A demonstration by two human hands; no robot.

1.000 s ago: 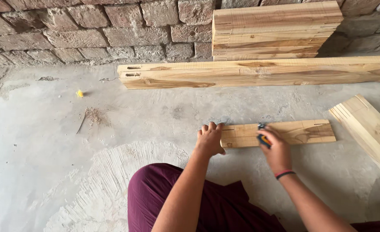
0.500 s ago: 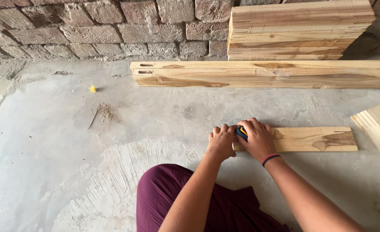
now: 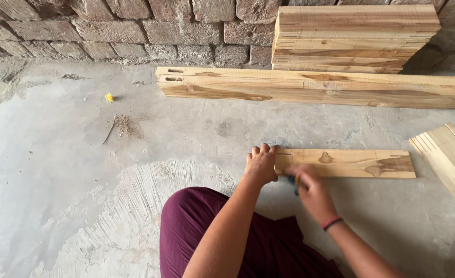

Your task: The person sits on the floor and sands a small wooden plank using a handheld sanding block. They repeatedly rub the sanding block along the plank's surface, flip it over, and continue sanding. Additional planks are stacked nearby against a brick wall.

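A short wooden plank [image 3: 351, 163] with dark knots lies flat on the concrete floor in front of me. My left hand [image 3: 261, 164] presses down on its left end, fingers curled over the far edge. My right hand [image 3: 312, 190] is blurred just off the plank's near edge and is closed around a small dark tool with a yellow and blue part [image 3: 294, 181]. My knee in maroon cloth [image 3: 207, 231] sits below both hands.
A long thick timber beam [image 3: 315, 87] lies across the floor farther off, with a stack of boards [image 3: 353, 38] behind it against the brick wall [image 3: 109, 25]. More boards [image 3: 451, 159] lie at the right. A small yellow object [image 3: 109, 97] and sawdust [image 3: 122, 125] lie at the left.
My right hand has pulled back from the top of the plank toward me with the tool. The left hand stays on the plank's left end.
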